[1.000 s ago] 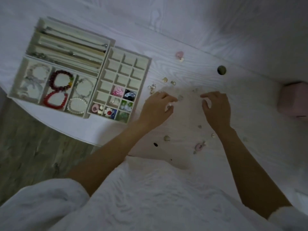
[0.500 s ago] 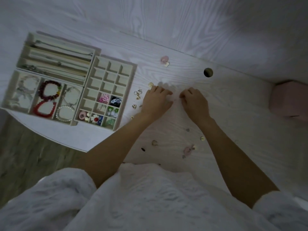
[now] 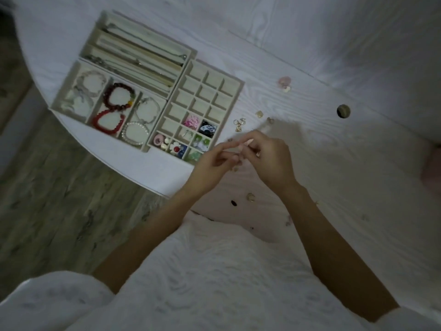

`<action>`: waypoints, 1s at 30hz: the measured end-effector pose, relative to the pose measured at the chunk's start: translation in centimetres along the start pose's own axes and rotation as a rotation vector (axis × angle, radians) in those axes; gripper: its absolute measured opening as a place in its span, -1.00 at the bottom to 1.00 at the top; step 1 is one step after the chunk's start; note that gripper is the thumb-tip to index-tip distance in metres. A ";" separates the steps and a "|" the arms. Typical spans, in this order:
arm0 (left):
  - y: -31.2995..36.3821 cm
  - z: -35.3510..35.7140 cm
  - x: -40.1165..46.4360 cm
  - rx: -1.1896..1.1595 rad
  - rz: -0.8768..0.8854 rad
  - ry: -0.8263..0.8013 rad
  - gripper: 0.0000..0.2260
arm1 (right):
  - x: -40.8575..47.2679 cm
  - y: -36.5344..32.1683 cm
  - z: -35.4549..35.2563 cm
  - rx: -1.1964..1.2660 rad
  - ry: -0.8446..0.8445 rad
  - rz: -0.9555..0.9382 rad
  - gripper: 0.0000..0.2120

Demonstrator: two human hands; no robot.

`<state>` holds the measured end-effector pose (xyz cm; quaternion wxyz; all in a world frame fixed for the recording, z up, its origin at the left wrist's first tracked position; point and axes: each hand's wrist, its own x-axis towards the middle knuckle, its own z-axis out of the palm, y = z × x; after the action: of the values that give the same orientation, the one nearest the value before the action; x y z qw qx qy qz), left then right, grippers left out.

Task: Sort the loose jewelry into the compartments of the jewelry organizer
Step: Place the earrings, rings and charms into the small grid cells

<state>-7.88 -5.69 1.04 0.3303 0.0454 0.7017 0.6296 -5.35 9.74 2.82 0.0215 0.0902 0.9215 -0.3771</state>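
The beige jewelry organizer (image 3: 210,78) lies at the table's left. Its grid tray has small earrings and charms in the near compartments, and the far ones are bare. Beside it are a bracelet tray (image 3: 71,89) and a necklace tray (image 3: 143,51). My left hand (image 3: 214,161) and my right hand (image 3: 272,161) are raised just off the grid tray's near right corner. Their fingertips pinch together on a small jewelry piece, too tiny to identify. Loose gold earrings (image 3: 239,124) lie just beyond my hands.
More loose pieces are scattered on the white table: a pink piece (image 3: 284,80) far back, a ring (image 3: 250,197) and a dark bead (image 3: 233,203) near my body. A cable hole (image 3: 343,111) and a pink box (image 3: 432,168) are at right. The table edge curves at left.
Both hands have lifted off the table and come together, fingertips meeting, nearer the grid tray. The camera view has swung so the organizer sits closer to the middle.
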 end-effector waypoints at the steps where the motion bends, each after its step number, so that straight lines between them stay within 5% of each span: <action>1: -0.3 -1.1 -0.6 -0.008 -0.011 0.017 -0.78 | 0.3 -0.8 0.9 -0.006 -0.018 -0.018 -0.94; 7: -1.8 -5.4 -2.2 0.054 0.003 0.291 -0.90 | 2.6 -3.4 4.6 0.023 -0.168 -0.106 -0.95; 18: -4.1 -9.0 1.4 0.942 0.221 0.665 -0.81 | 7.7 -5.1 8.4 -0.197 -0.203 -0.163 -0.90; 24: -5.2 -8.6 1.2 1.102 0.276 0.615 -0.81 | 7.9 -5.1 9.2 -0.351 -0.198 -0.287 -0.90; 30: -5.7 -9.8 -0.2 1.072 0.249 0.691 -0.81 | 8.5 -4.8 8.9 -0.189 -0.063 -0.308 -0.82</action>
<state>-10.86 -15.28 -4.20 -0.0583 0.0796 0.9740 0.2041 -14.80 1.45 -1.10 0.0007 -0.0665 0.9547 -0.2901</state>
